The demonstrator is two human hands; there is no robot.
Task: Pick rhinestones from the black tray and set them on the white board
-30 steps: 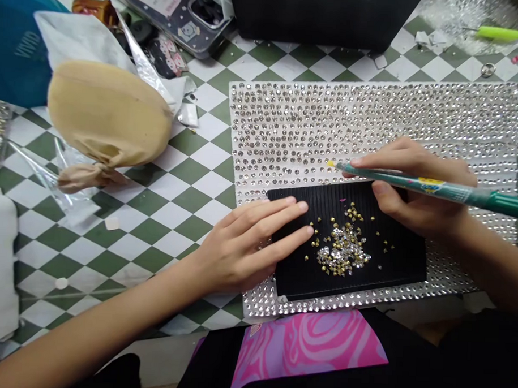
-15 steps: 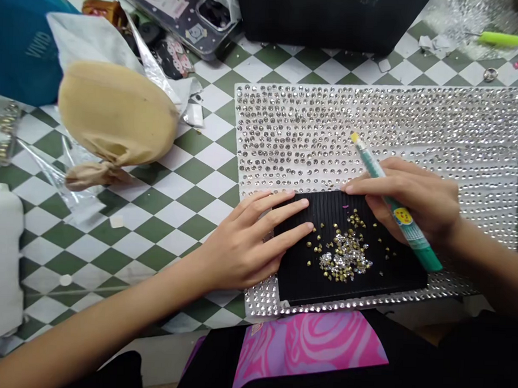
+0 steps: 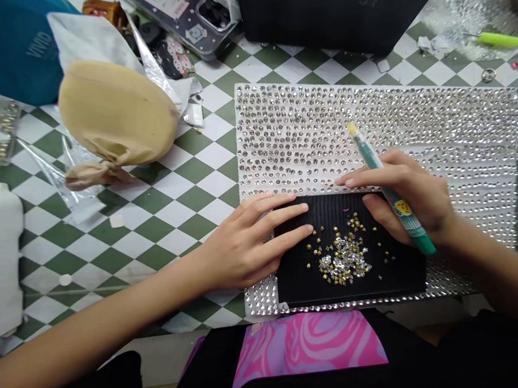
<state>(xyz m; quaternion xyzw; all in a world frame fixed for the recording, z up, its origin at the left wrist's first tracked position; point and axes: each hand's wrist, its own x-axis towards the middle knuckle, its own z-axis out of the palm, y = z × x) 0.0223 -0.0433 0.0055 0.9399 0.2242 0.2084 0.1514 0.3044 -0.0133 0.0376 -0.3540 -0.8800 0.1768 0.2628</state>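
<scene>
My left hand [image 3: 253, 242] lies flat with its fingers stretched apart, their tips on the left edge of a ribbed black tray [image 3: 298, 280]. On that tray sits a loose heap of gold and silver rhinestones [image 3: 346, 256], with a few scattered round it. Above the tray's upper right part, my right hand [image 3: 416, 194] is closed around a green pen [image 3: 373, 158] with a yellow tip pointing up and away from me. Beneath the tray spreads a white sheet [image 3: 295, 136] covered in rows of silver rhinestones. The right hand's forefinger reaches just past the tray's far edge.
A tied tan pouch [image 3: 117, 112] lies at left, near a blue bag [image 3: 26, 44] and a phone in a clear case [image 3: 184, 16]. A black box [image 3: 333, 21] stands at the back. A lime-green-handled tool [image 3: 500, 39] lies far right. The tablecloth [image 3: 157, 202] is checkered.
My right hand has shifted slightly up and left with the pen, whose yellow tip is now farther from the tray. My left hand has stayed in place.
</scene>
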